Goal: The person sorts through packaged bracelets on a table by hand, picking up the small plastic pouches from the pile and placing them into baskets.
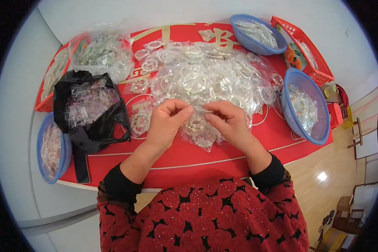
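Note:
My left hand [171,119] and my right hand [227,119] face each other over the near side of the pile. Thumb and forefinger of each are pinched on the edge of a small clear plastic bag [199,110], stretched between them. What that bag contains is hard to make out. Just under it lie packets with beaded bracelets [195,125]. A large heap of clear packets [201,75], many showing ring-shaped bracelets, spreads across the red cloth [189,168] beyond my fingers. Left of my left hand lies another bracelet packet [141,119].
Black plastic bag [113,126], clear bag [105,54] and red basket [44,101] stand left, beside a blue basket [65,153]. At right are two blue baskets [308,90] [256,46] and a red basket [319,69]. A dark strap [81,166] hangs over the front edge.

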The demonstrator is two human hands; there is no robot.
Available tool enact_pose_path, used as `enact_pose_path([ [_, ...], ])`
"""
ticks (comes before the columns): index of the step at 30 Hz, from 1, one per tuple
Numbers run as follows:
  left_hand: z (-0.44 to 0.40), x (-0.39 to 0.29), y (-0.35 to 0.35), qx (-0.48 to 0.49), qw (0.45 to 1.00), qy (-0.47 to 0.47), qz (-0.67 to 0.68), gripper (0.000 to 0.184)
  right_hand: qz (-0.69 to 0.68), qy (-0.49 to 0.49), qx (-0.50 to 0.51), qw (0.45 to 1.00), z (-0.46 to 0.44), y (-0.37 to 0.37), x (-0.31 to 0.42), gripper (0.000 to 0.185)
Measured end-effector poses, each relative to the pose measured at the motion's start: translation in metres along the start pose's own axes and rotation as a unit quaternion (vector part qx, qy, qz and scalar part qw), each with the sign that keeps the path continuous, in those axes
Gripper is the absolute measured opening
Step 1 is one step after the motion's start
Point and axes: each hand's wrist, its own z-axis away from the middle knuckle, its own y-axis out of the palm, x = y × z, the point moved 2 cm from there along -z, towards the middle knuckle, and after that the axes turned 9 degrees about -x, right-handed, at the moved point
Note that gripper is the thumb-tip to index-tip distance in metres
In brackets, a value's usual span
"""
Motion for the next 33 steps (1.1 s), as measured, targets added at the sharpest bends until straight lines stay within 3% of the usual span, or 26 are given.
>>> enact_pose_path([
  [5,-0.001,-0.001,-0.002,0.013,1.0,-0.026,-0.006,0.011,-0.218,0.161,0.017,0.962,-0.003,0.0,0.003,0.018],
  [8,-0.002,0.001,-0.004,0.014,0.999,-0.016,-0.032,0.011,-0.232,0.187,0.037,0.954,-0.003,0.0,0.001,0.014],
  [11,-0.003,0.004,-0.003,0.023,1.0,-0.003,-0.014,0.011,-0.141,0.14,0.061,0.978,-0.003,-0.001,-0.011,0.012],
  [14,-0.006,0.011,-0.008,0.024,0.996,-0.075,0.052,0.015,-0.141,0.145,0.055,0.978,-0.004,0.0,-0.007,0.011],
  [23,-0.005,0.012,-0.01,0.061,0.996,-0.072,-0.007,0.012,-0.21,0.19,0.081,0.956,-0.005,0.001,-0.01,0.013],
  [29,-0.004,0.014,-0.004,0.041,0.997,-0.054,0.046,0.018,-0.247,0.218,0.077,0.941,-0.005,0.003,-0.013,0.016],
  [33,0.001,0.003,-0.003,0.026,0.999,0.007,-0.033,0.026,-0.227,0.213,0.075,0.947,-0.004,0.003,-0.01,0.014],
])
